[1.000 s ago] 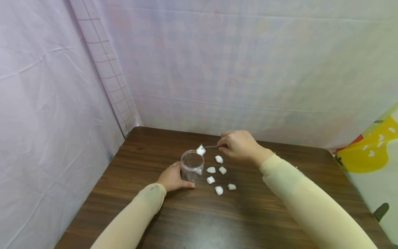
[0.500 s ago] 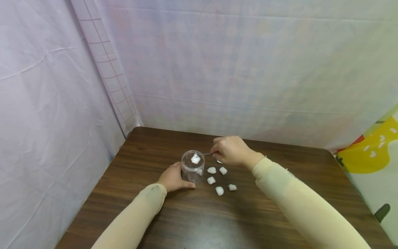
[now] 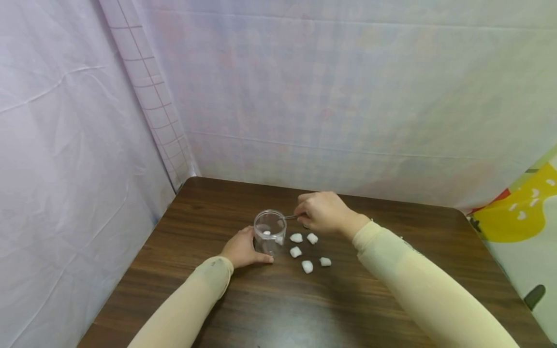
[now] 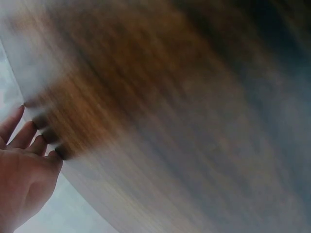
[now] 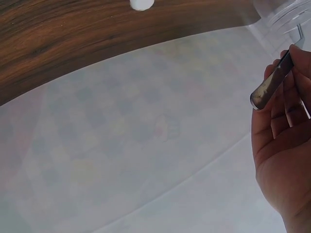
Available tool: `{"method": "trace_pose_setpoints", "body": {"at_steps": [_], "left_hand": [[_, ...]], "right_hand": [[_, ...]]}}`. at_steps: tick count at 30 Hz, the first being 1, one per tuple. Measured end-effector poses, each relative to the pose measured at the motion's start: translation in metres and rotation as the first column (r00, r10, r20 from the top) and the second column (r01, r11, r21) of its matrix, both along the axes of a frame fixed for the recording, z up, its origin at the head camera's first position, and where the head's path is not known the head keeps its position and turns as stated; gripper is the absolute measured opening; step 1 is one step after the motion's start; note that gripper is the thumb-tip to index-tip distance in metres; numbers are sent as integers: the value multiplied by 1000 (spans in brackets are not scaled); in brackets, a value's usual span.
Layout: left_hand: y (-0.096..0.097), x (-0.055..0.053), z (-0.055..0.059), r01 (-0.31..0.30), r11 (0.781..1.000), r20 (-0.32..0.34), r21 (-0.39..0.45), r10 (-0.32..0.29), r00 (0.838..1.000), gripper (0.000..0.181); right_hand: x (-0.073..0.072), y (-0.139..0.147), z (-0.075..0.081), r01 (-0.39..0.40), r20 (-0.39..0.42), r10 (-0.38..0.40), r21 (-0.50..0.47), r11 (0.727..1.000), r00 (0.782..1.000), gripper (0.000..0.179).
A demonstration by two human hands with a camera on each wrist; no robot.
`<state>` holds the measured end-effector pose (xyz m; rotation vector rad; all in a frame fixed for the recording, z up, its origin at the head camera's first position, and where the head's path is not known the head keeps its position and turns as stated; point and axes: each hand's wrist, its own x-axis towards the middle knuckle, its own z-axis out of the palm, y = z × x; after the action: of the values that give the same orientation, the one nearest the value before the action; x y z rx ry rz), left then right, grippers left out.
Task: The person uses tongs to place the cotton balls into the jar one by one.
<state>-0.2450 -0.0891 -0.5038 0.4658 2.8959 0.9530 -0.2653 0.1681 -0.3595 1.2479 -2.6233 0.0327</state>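
In the head view a clear plastic jar [image 3: 266, 247] stands upright on the table. My left hand [image 3: 242, 249] holds it from the left, thumb at the near side. In the left wrist view the fingers of that hand [image 4: 26, 167] show at the left edge. My right hand [image 3: 323, 210] pinches metal tweezers [image 3: 290, 217], whose tips reach over the jar's rim. The right wrist view shows the tweezers [image 5: 274, 85] with no cotton ball at their tips. White cotton balls [image 3: 266, 233] lie inside the jar.
Several loose cotton balls [image 3: 296, 252] lie on the brown wooden table [image 3: 370, 290] to the right of the jar, one partly hidden behind the right hand. Pale cloth [image 3: 304, 96] hangs behind the table, with more on the left.
The right hand moved left, bringing the tweezers with a cotton ball over the jar. The cotton ball was let go and dropped inside. The left hand stayed in place.
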Motion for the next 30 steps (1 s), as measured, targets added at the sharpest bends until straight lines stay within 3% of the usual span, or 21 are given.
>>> {"method": "trace_pose_setpoints", "body": {"at_steps": [10, 16, 22, 30], "left_hand": [[-2, 1, -1, 3, 1000, 2, -6, -3, 1000, 100], [-3, 0, -3, -1, 1000, -4, -16, 0, 1000, 100], [-3, -1, -3, -3, 1000, -18, -16, 3, 1000, 100], [-3, -2, -7, 1, 1000, -33, -14, -2, 999, 99]], "right_hand": [[-1, 19, 4, 14, -27, -15, -38, 999, 1000, 10], [-7, 45, 0, 96, 18, -95, -45, 994, 995, 15], [-16, 73, -17, 195, 68, -194, -15, 981, 979, 13], [-28, 93, -51, 242, 121, -246, 49, 969, 962, 10]]}}
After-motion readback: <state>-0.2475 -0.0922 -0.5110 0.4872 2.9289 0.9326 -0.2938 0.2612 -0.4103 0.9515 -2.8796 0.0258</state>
